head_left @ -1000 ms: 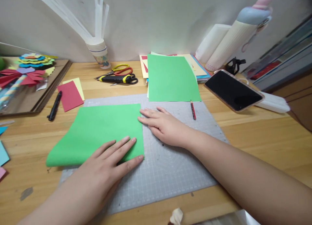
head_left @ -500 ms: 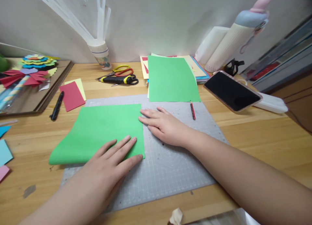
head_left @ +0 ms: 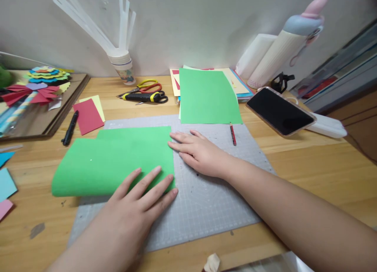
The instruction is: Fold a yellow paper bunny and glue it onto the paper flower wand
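Observation:
A folded green sheet of paper (head_left: 114, 160) lies on a grey cutting mat (head_left: 203, 201), its rounded fold at the left and its loose edges at the right. My left hand (head_left: 138, 205) lies flat on the sheet's near right corner, fingers stretched out. My right hand (head_left: 198, 152) rests flat on the mat, its fingertips touching the sheet's right edge near the far corner. The top layer has slid left, so a strip of the lower layer shows at the back.
A second green sheet (head_left: 207, 97) tops a paper stack at the back. Scissors (head_left: 147, 92), a paper cup with white strips (head_left: 122, 66), a red pencil (head_left: 233, 134), a phone (head_left: 279, 111), a black pen (head_left: 70, 127), red and yellow cards (head_left: 87, 115) and paper crafts (head_left: 35, 87) surround the mat.
The sheet's top layer has shifted left and forward, with the fold bulging further left. My left hand slid slightly right along the near corner. My right hand stayed put.

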Motion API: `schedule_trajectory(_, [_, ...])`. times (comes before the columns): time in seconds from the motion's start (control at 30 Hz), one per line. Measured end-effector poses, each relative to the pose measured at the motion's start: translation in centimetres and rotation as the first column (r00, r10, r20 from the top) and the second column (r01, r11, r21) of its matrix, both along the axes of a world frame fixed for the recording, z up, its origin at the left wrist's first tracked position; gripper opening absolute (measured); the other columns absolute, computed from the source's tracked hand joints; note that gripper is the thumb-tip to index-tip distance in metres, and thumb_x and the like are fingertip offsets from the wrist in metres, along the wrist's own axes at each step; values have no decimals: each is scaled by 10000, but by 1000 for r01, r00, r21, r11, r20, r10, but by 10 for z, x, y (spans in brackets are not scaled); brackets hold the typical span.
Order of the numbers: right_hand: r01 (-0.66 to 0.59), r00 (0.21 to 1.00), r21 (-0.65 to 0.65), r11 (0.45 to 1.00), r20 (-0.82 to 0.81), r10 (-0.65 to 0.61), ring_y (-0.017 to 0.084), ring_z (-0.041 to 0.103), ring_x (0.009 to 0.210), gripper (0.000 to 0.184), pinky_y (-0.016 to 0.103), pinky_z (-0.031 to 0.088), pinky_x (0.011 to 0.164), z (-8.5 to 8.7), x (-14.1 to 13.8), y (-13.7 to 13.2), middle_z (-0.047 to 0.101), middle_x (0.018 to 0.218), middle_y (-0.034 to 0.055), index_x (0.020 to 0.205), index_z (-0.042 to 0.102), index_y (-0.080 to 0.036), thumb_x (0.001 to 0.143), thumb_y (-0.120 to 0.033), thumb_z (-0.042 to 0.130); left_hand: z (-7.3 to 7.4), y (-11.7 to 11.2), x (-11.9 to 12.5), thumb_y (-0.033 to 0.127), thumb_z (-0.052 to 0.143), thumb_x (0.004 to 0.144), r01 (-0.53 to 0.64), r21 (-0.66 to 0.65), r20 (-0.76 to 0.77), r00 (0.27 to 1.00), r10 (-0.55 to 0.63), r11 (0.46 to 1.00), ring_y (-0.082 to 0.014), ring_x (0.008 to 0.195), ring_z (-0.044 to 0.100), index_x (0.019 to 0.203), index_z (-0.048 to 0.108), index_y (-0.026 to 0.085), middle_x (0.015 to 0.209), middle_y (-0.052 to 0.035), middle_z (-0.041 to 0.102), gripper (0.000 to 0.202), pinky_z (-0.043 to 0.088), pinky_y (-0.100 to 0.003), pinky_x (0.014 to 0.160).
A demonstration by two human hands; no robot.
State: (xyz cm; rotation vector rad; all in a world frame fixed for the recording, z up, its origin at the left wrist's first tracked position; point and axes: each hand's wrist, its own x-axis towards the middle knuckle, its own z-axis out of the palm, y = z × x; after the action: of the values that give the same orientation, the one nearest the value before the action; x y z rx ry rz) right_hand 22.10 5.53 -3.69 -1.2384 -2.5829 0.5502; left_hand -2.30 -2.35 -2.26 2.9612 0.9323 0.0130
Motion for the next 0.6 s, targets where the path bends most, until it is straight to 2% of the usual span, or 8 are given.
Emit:
schedule_trajectory(0.13, [2,1000,-2,1000,-4,-2,225,364,1430,443,542,214,1175,1,-1,-1,406,1540,111,1387,539,-178,963,-171,412,3,-6,4,112,474,783,-43,56,34,999,41,997,-256,1259,513,1364,547,326,1312,-8,643,624,229,-465,1142])
schedule_trajectory(0.33, [119,993,6,993,-27,-119,233,405,1405,386,590,196,1168,2,-11,-6,470,1501,91,1318,605,-214,1013,-313,391,7,-8,10,78,492,754,-81,40,87,993,77,996,-275,1162,535,1295,610,301,1181,-47,671,597,292,-486,1072])
schedule_trajectory(0.47, [130,991,20,991,-14,-130,219,405,1405,383,574,205,1171,0,-15,-8,468,1503,82,1328,595,-224,1013,-286,385,11,-6,16,168,496,866,-106,54,163,982,96,993,-263,1078,562,1202,668,306,1085,-38,695,402,339,-468,1023])
schedule_trajectory(0.6, [128,991,19,992,-33,-127,225,413,1400,386,592,204,1165,-2,-13,-8,472,1500,85,1333,590,-222,1011,-275,384,12,-9,20,286,446,968,-133,84,199,973,114,988,-198,986,588,1103,704,299,1011,9,710,291,320,-393,1005])
